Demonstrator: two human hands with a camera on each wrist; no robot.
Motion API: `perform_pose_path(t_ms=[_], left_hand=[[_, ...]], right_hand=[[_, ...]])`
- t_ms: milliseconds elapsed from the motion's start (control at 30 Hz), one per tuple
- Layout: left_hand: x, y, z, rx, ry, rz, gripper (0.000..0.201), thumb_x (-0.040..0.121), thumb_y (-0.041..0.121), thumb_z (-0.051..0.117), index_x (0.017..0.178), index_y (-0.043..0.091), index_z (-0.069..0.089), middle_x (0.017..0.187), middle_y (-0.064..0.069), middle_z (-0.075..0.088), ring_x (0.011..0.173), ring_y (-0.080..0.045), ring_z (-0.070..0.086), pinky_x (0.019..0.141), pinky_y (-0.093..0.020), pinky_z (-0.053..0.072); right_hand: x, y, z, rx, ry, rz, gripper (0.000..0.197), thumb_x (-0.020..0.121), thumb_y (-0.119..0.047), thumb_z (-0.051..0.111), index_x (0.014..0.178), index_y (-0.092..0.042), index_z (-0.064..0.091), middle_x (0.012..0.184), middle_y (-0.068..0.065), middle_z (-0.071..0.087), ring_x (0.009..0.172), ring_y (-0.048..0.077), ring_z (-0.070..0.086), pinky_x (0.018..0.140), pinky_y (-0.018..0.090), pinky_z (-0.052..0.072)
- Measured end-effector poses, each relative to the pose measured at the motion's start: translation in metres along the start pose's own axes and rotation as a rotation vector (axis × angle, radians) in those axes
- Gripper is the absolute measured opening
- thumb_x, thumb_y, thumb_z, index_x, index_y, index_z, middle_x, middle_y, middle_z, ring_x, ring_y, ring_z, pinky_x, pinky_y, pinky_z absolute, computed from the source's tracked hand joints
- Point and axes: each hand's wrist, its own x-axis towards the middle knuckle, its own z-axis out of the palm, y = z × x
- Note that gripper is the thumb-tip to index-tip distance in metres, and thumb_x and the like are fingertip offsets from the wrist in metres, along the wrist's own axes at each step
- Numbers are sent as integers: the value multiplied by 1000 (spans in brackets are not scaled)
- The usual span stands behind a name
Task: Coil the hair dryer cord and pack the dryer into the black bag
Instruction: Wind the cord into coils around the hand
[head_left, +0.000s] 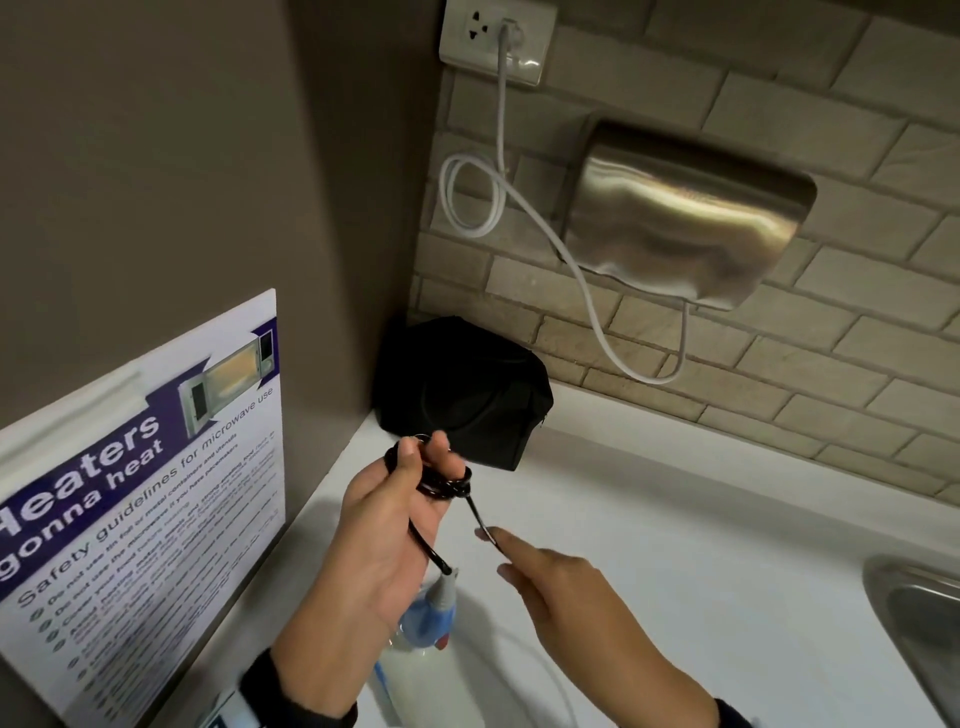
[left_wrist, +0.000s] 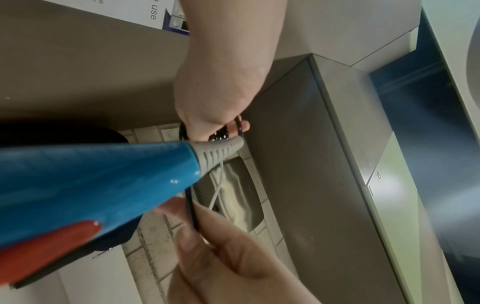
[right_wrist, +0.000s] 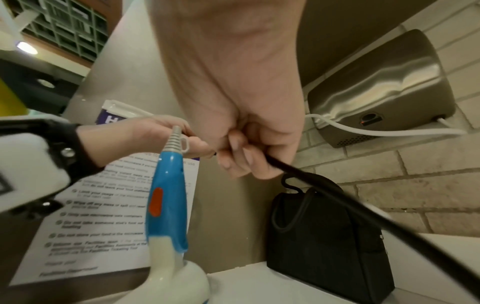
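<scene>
Winding was the step in hand: the left hand (head_left: 387, 525) held several loops of the black cord (head_left: 441, 486) wrapped round its fingers, thumb curled over them, probably to keep the coil from springing loose while more got fed on. The hair dryer (right_wrist: 167, 197), blue handle with an orange switch and a white body, hung below that hand by its grey strain relief (left_wrist: 221, 151), nose near the white counter (head_left: 675, 545); dangling likely kept the cord straight at the root. The right hand (head_left: 556, 587) pinched the free run of cord between thumb and curled fingers, just right of the coil, wrist low and forearm coming in from the lower right; judged ready to swing another turn round. The left palm faced up and inward, forearm raised from the lower left. The black bag (head_left: 467, 395) stood in the corner on the counter, apart from both hands, looking closed from the head view, so packing was not yet begun. Remaining loose cord trailed down toward the right wrist camera.
</scene>
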Motion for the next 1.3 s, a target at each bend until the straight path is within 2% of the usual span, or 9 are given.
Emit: perform_pose_path(t_ms=[133, 300, 467, 567, 733, 833, 900, 1067, 1300], left_hand=[[-1, 2, 0, 143, 14, 87, 23, 100, 19, 38, 92, 5, 54, 87, -4, 77, 85, -21, 74, 87, -34, 49], [-7, -8, 7, 415, 37, 193, 20, 99, 18, 42, 94, 13, 61, 71, 5, 74, 69, -15, 73, 88, -35, 50], [-10, -19, 7, 782, -51, 217, 18, 97, 27, 45, 92, 34, 62, 83, 6, 74, 89, -11, 69, 85, -25, 48], [-15, -19, 8, 864, -151, 155, 26, 99, 30, 39, 86, 28, 62, 74, 3, 72, 79, -15, 68, 78, -22, 47], [-21, -3, 10, 822, -295, 36, 46, 100, 37, 25, 81, 13, 60, 53, 2, 61, 58, -17, 60, 74, -18, 49], [-21, 0, 8, 691, -315, -59, 47, 101, 36, 27, 85, 14, 65, 49, -1, 49, 52, -14, 53, 82, -31, 51], [-21, 3, 8, 607, -348, -123, 47, 100, 35, 31, 73, 20, 65, 50, 0, 39, 48, -15, 41, 73, -25, 51], [-21, 9, 8, 386, -415, -255, 41, 93, 40, 38, 97, 3, 55, 52, 6, 29, 43, -11, 25, 74, -26, 48], [-17, 14, 5, 184, -444, -261, 24, 95, 28, 47, 98, 4, 50, 55, 7, 35, 42, -6, 38, 76, -27, 50]], right_hand=[[-13, -8, -1, -49, 15, -27, 33, 99, -36, 38, 129, -50, 36, 118, -13, 63, 99, 17, 63, 78, 27, 48], [-8, -20, -21, -120, 180, -141, 38, 76, -17, 62, 104, -42, 55, 74, -18, 64, 70, 3, 57, 51, 6, 35], [11, -35, -46, -15, 277, -205, 25, 86, -20, 47, 103, -30, 63, 82, -5, 67, 73, 13, 64, 63, 27, 54], [22, -42, -59, 74, 304, -184, 28, 84, -27, 37, 88, -17, 63, 69, -9, 59, 65, 4, 57, 60, 21, 49], [42, -33, -68, 265, 240, -76, 20, 87, 2, 45, 81, -14, 56, 71, -8, 61, 69, -6, 57, 60, 8, 41], [55, -23, -62, 284, 283, -69, 12, 91, -13, 58, 79, -15, 58, 69, -12, 57, 68, -4, 54, 59, 7, 38], [60, -16, -58, 312, 284, -69, 12, 90, -21, 62, 79, -16, 59, 72, -10, 57, 65, -1, 51, 59, 9, 37], [62, -10, -53, 486, 210, -81, 14, 94, -20, 56, 90, -18, 70, 67, -18, 61, 58, -3, 55, 57, 8, 36], [58, 8, -33, 497, 125, -21, 23, 99, -25, 46, 84, -28, 64, 54, -7, 51, 50, 0, 46, 57, 10, 33]])
